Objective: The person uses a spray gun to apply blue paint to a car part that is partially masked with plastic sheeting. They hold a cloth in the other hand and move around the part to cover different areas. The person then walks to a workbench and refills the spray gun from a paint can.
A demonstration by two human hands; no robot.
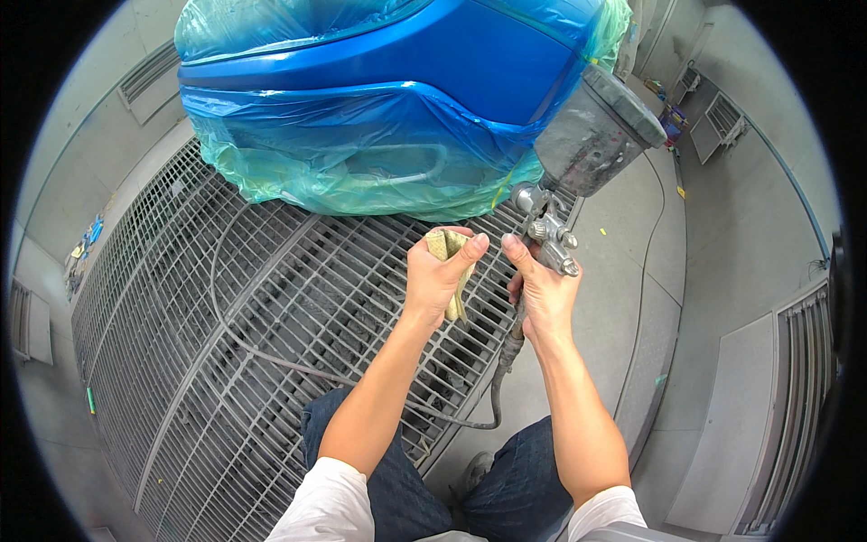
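My left hand (432,278) is closed around a folded yellowish cloth (452,298), which hangs down below the fingers. Just to its right, my right hand (545,287) grips a metal spray gun (545,226) by its handle. A large grey, paint-stained cup (596,131) sits tilted on top of the gun. From the handle's lower end runs a dark air hose (497,388). Beyond both hands stands a blue painted vehicle body (379,63), partly wrapped in thin translucent greenish plastic film (343,172). The thumbs of my two hands point toward each other, a small gap apart.
Metal floor grating (262,298) lies under and left of my hands, with the hose looping across it. A grey floor strip (614,271) with a thin cable runs on the right. Vented wall panels (795,361) line the side. Small items lie by the left wall (86,239).
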